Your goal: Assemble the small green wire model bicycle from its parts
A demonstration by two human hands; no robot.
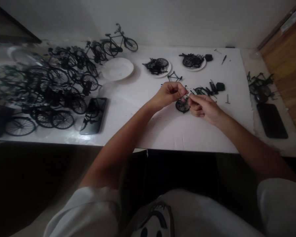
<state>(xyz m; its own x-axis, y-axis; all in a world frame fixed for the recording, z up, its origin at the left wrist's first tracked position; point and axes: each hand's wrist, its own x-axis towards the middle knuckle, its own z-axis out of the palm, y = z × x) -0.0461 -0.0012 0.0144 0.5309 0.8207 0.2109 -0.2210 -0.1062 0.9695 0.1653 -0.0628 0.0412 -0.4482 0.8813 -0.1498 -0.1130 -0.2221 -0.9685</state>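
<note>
Over the white tabletop [158, 138], seen from the head camera, the two hands meet fingertip to fingertip. The left hand [171, 93] is curled narrow, thumb and forefinger pinching a small thin piece [186, 95], too blurred to identify. The right hand [202, 106] pinches the same piece from its other side. Just below this pinch, beside the right fingers, is a miniature spoked wheel [181, 105]; I cannot tell whether it is held or lying. Just beyond the left hand sits a dark green bicycle frame [174, 78]; farther off, a plate [169, 69] bears black bicycle parts [155, 66]. To the right hand's right are a small green box [220, 86] and a T-shaped piece [227, 99]. Well left of the left hand lie a smartphone [95, 115] and crowded miniature bicycles [60, 74], with a white plate [118, 68] nearer it.
</note>
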